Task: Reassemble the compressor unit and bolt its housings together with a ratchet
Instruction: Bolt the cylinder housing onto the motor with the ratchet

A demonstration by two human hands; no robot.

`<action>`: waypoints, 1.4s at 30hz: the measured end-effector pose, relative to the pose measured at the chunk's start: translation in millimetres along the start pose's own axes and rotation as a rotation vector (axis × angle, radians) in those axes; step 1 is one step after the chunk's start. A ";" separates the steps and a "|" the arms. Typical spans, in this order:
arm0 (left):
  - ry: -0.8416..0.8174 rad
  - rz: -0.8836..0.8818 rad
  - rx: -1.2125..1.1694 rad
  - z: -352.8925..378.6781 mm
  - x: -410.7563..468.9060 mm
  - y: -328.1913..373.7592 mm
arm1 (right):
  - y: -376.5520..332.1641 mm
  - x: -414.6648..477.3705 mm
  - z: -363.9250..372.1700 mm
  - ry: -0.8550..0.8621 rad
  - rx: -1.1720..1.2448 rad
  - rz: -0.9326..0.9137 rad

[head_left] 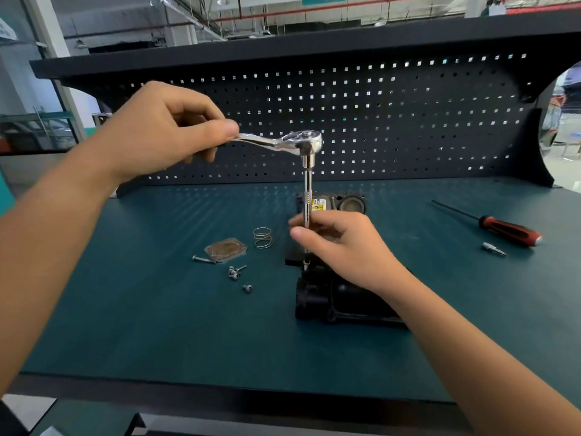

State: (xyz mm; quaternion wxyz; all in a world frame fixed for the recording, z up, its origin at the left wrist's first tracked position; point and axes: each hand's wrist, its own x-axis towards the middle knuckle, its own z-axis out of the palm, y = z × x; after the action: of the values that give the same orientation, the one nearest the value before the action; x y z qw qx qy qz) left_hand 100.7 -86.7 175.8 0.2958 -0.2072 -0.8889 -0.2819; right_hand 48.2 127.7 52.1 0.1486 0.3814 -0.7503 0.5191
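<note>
The compressor unit [330, 297] is sitting mid-frame on the tabletop [157, 325], looking heavy and rigid. The grip of the left hand [163, 133] is clamping the slick ratchet [283, 141] by its handle end. The right hand [339, 243] is pinching the extension bar [307, 184] low down, likely the steadiest hold.
</note>
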 end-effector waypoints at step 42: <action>0.045 0.143 0.137 -6.9 -41.4 29.6 | -13.6 11.1 -15.8 0.056 -0.118 -0.044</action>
State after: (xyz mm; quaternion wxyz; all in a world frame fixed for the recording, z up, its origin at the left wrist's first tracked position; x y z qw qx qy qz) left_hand 150.0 -77.1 165.0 0.3486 -0.2431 -0.8821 -0.2033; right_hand 48.0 134.9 74.6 0.2033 0.3737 -0.7666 0.4810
